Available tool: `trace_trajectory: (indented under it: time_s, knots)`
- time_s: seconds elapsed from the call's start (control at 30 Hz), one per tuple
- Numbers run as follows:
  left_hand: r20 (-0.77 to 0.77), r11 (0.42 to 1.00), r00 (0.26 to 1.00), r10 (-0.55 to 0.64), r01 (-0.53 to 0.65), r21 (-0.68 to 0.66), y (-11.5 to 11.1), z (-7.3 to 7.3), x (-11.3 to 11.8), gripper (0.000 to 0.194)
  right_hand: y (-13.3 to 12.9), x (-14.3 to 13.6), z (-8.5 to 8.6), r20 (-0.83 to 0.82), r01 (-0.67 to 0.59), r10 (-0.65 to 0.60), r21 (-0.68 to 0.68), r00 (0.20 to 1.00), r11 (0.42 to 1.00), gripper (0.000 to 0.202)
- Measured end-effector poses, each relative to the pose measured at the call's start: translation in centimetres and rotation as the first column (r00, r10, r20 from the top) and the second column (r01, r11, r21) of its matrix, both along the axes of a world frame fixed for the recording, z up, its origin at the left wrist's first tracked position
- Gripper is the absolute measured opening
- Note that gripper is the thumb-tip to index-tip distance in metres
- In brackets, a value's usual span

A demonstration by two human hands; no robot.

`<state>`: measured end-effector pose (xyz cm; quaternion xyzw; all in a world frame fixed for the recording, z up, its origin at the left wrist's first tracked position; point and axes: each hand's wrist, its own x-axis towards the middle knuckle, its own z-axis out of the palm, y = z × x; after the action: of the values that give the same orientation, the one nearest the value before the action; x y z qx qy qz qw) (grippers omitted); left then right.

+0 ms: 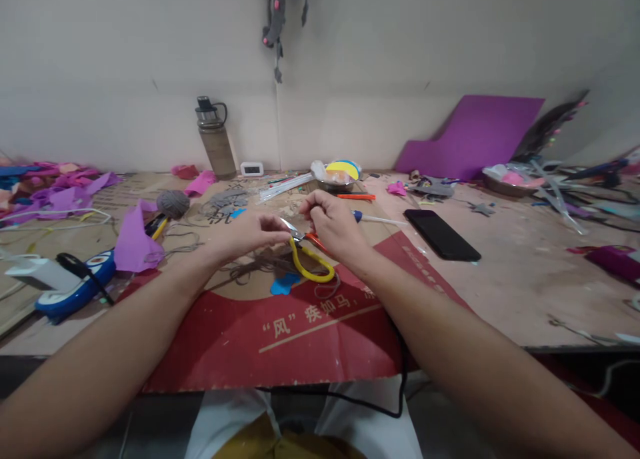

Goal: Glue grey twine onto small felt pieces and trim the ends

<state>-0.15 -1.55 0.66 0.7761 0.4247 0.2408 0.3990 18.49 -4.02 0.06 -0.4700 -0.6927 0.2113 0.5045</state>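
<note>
My left hand (250,234) is over the cardboard, thumb and fingertips pressed together in a pinch; anything between them is too small to make out. To its right is my right hand (333,224), fingers curled in, with their contents hidden. Between and just below the hands are scissors (313,272) with one yellow and one orange handle, their blades pointing toward my left fingertips. I cannot tell whether either hand touches them. Grey-brown cord (250,267) lies in loose loops beneath, beside a small blue felt scrap (285,284).
Red and brown cardboard (220,352) covers the table's front middle. A phone (443,235) lies right, a blue power strip (75,292) left. Behind stand a bottle (217,142), a small white clock (251,169) and a bowl (335,179). Purple felt (475,136) leans on the wall.
</note>
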Motion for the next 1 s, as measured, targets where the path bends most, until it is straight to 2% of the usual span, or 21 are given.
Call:
trace_trajectory:
  time_s: [0.1,0.2,0.33,0.47,0.57,0.7,0.77,0.87,0.93,1.0]
  knots:
    - [-0.202,0.989,0.978,-0.048,0.074,0.128,-0.1,-0.2,0.0,0.016,0.6,0.2,-0.5,0.141,0.0,0.005,-0.039,0.99,0.999,0.015]
    - [-0.214,0.971,0.975,-0.067,0.113,0.211,0.3,-0.9,-0.2,0.011,0.8,0.2,-1.2,0.297,-0.032,0.072,-0.137,0.952,0.99,0.011]
    - [-0.215,0.959,0.97,-0.115,0.165,0.23,0.8,-1.8,-0.4,0.009,0.4,0.1,-1.7,0.457,-0.051,0.159,-0.24,0.875,0.97,0.006]
    - [-0.205,0.961,0.971,-0.121,0.167,0.222,0.8,-2.1,-0.3,0.015,0.2,0.1,-1.6,0.518,-0.076,0.205,-0.259,0.83,0.963,0.009]
    - [-0.234,0.948,0.968,-0.087,0.152,0.278,0.4,-1.9,0.1,0.015,0.2,0.2,-1.6,0.534,-0.108,0.221,-0.234,0.816,0.966,0.012]
    - [-0.197,0.948,0.98,0.008,0.055,0.314,-0.1,-0.9,0.2,0.009,0.3,0.1,-1.6,0.488,-0.09,0.196,-0.231,0.851,0.969,0.019]
    - [-0.116,0.968,0.992,0.057,-0.027,0.25,0.1,-0.5,-0.1,0.006,0.4,0.0,-1.6,0.425,-0.063,0.151,-0.214,0.893,0.975,0.024]
    - [0.101,0.994,0.989,0.11,-0.111,0.008,0.5,-0.2,-0.4,0.012,0.9,0.0,-1.8,0.263,-0.059,0.106,-0.18,0.959,0.982,0.026]
    - [0.265,0.978,0.95,0.164,-0.123,-0.166,0.7,-0.3,-0.5,0.016,1.2,0.1,-1.8,0.135,-0.075,0.1,-0.175,0.986,0.982,0.026]
    - [0.379,0.956,0.901,0.21,-0.108,-0.273,0.8,-0.3,-0.4,0.016,1.3,0.0,-1.8,0.034,-0.089,0.097,-0.181,0.995,0.979,0.025]
